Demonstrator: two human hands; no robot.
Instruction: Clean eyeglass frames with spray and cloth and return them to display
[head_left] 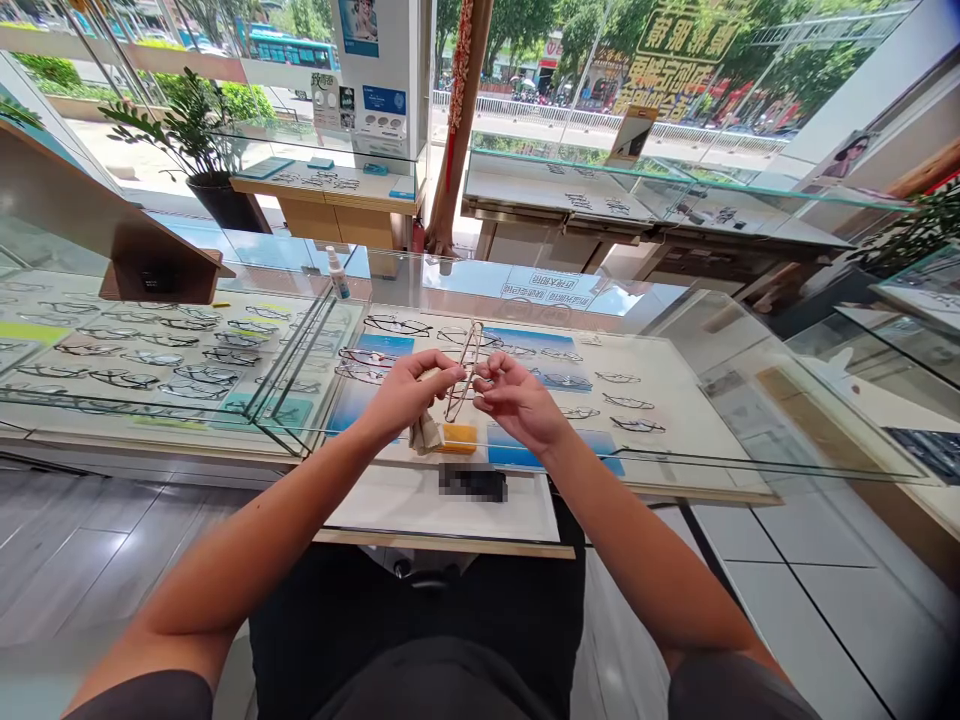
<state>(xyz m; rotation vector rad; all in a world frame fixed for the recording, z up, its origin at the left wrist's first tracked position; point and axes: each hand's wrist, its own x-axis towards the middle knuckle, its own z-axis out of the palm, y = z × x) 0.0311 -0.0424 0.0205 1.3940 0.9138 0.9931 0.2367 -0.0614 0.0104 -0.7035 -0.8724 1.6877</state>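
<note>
Above the glass counter, a pair of thin-framed eyeglasses (472, 348) is held up, turned nearly edge-on. My left hand (405, 395) pinches the frame between thumb and fingers, and a beige cloth (425, 434) hangs from the same hand. On the other side my right hand (526, 402) has its fingers curled against the frame, the thumb and fingertips closed on it. Just below the hands is an orange-yellow block (457, 438). Nearer to me, a dark, blurred-out object (474, 482) lies on the white pull-out shelf (390, 505).
Rows of eyeglasses (202, 375) fill the glass display case (645, 467). A spray bottle (337, 272) stands on its top, left of a wooden post (457, 130). A brown wooden stand (161, 270) is at left. More display counters (547, 190) line the window.
</note>
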